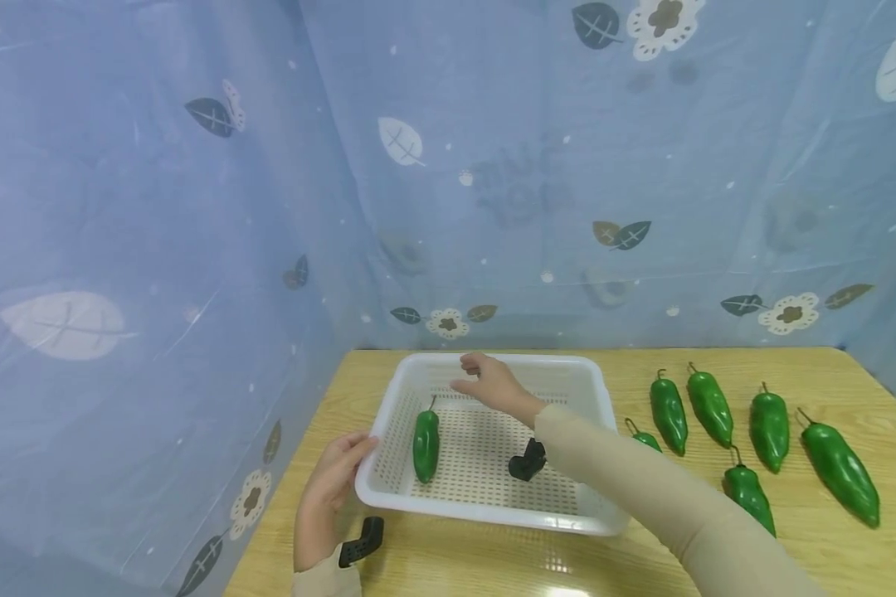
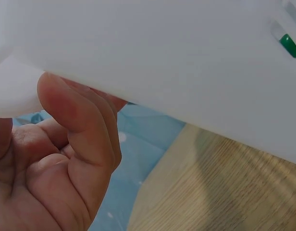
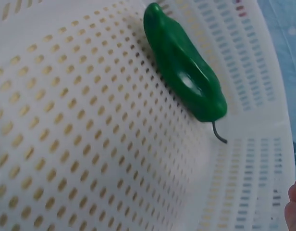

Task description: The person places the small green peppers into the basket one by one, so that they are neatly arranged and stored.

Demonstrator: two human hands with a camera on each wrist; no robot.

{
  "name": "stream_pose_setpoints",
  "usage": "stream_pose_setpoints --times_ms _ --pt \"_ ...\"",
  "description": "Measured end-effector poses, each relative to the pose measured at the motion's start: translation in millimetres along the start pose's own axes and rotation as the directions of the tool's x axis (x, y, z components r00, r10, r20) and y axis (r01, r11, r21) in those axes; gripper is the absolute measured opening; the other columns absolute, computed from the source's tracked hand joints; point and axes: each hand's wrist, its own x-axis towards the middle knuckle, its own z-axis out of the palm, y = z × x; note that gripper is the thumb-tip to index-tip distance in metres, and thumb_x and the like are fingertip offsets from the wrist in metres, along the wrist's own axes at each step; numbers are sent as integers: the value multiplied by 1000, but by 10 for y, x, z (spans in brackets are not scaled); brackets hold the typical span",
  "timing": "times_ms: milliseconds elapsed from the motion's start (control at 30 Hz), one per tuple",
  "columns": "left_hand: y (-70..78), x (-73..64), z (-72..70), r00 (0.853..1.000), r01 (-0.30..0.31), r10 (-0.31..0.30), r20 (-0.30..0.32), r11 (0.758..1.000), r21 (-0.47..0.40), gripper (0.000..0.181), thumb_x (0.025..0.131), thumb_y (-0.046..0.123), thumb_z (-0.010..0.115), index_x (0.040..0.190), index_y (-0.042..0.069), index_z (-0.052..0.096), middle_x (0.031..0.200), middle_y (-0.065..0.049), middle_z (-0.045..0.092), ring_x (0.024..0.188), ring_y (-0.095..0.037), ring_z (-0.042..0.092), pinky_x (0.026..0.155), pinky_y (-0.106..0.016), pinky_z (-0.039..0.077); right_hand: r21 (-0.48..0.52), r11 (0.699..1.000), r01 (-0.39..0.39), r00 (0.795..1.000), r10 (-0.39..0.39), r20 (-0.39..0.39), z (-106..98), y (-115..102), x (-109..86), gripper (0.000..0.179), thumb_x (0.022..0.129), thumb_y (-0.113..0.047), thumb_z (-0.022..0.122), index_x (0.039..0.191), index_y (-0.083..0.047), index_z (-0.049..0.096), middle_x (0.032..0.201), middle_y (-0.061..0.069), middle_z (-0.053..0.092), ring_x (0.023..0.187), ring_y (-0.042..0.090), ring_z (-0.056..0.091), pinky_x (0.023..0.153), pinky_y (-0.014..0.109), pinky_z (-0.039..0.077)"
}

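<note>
A white perforated plastic basket (image 1: 493, 519) sits on the table, with one green pepper (image 1: 426, 446) lying along its left side, stem toward the far side. My left hand (image 1: 334, 474) grips the basket's left rim, thumb over the top; the left wrist view shows curled fingers (image 2: 90, 125) beneath the lip. Over the far part of the basket, my right hand (image 1: 496, 386) holds nothing, its fingers loosely bent and apart from the pepper. In the right wrist view that same pepper (image 3: 184, 70) rests on the slotted floor, and a bit of fingers (image 3: 294, 207) shows at the edge.
Right of the basket, several green peppers (image 1: 769, 429) lie spread over the wooden table (image 1: 567, 564). One pepper (image 1: 645, 439) is partly hidden behind my right sleeve (image 1: 642, 489). A blue patterned curtain (image 1: 493, 166) hangs behind the table and along its left.
</note>
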Motion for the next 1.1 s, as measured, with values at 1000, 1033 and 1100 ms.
stream_pose_setpoints --times_ms 1000,1033,1100 --pt "45 1 17 1000 2 -2 13 1000 -4 47 98 20 51 130 -13 46 120 -31 58 102 -34 65 79 -37 57 166 974 152 987 -140 -82 -1205 101 -495 55 94 -25 59 138 1 40 140 25 44 131 40 40 109 49 34" --pt "46 -2 16 1000 4 -4 11 1000 -3 47 98 20 51 131 -13 46 121 -31 58 102 -34 65 79 -38 57 163 974 158 985 -144 -92 -1239 98 -519 54 94 -24 59 138 1 40 140 25 44 130 40 40 109 49 34" --pt "46 -10 14 1000 6 -6 7 1000 1 47 98 21 51 131 -12 46 122 -30 58 103 -35 64 80 -38 56 158 974 163 983 -147 -107 -1307 88 -574 53 95 -22 59 138 2 40 139 25 45 130 39 41 110 49 33"
